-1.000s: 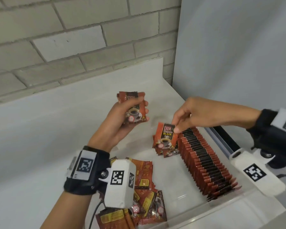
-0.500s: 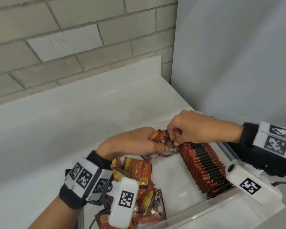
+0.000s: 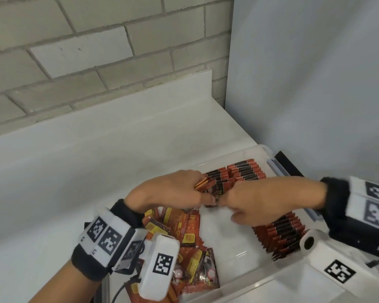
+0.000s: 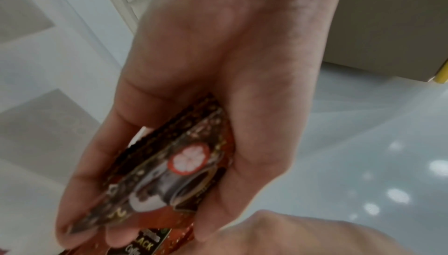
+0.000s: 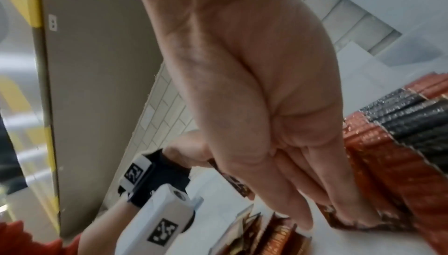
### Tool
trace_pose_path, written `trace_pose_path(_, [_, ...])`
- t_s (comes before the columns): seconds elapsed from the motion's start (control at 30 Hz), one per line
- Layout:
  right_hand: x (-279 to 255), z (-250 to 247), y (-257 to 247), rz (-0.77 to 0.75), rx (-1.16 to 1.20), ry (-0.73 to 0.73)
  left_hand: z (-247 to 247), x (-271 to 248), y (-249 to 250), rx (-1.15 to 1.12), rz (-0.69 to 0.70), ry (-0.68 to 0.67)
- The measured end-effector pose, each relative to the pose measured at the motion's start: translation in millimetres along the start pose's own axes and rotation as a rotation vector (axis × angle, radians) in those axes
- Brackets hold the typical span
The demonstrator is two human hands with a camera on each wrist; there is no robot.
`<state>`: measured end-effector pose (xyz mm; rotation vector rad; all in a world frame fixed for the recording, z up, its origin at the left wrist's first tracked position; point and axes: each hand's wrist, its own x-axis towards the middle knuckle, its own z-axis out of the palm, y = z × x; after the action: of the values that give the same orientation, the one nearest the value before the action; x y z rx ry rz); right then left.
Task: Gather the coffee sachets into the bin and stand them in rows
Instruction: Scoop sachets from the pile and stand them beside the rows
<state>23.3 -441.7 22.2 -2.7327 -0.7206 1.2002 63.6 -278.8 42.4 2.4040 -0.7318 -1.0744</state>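
A clear plastic bin (image 3: 263, 285) holds a row of red and black coffee sachets (image 3: 280, 234) standing along its right side, and a loose pile of sachets (image 3: 184, 232) at the near left. My left hand (image 3: 202, 193) grips a small stack of sachets (image 3: 206, 184) over the bin's far end; the left wrist view shows the stack (image 4: 169, 173) between thumb and fingers. My right hand (image 3: 222, 200) meets it from the right and pinches one sachet (image 3: 217, 193) of that stack. The standing row (image 5: 387, 153) lies right beside my right hand (image 5: 278, 209).
The bin sits on a white counter (image 3: 96, 171) against a brick wall (image 3: 74, 62), with a grey panel (image 3: 315, 84) close on the right. A black and white strip (image 3: 280, 165) runs along the bin's right edge. Bare bin floor (image 3: 223, 241) shows between pile and row.
Both hands have come down and together into the bin. The left hand lowered its stack from above the counter, and the right hand moved left from the lone sachet to that stack.
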Motion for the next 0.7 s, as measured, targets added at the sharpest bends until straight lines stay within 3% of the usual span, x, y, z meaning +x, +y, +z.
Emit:
trace_pose_path(0.37, [13.4, 7.2, 8.9, 0.029, 0.008, 0.048, -0.6, -14.5, -11.4, 0.068, 0.001, 0.038])
trace_pose_path(0.57, [13.0, 7.1, 7.8, 0.035, 0.030, 0.071, -0.4, -13.4, -12.2, 0.136, 0.015, -0.015])
trace_pose_path(0.7, [10.0, 4.9, 5.4, 0.032, 0.041, 0.073, 5.8, -4.9, -12.6, 0.093, 0.036, -0.125])
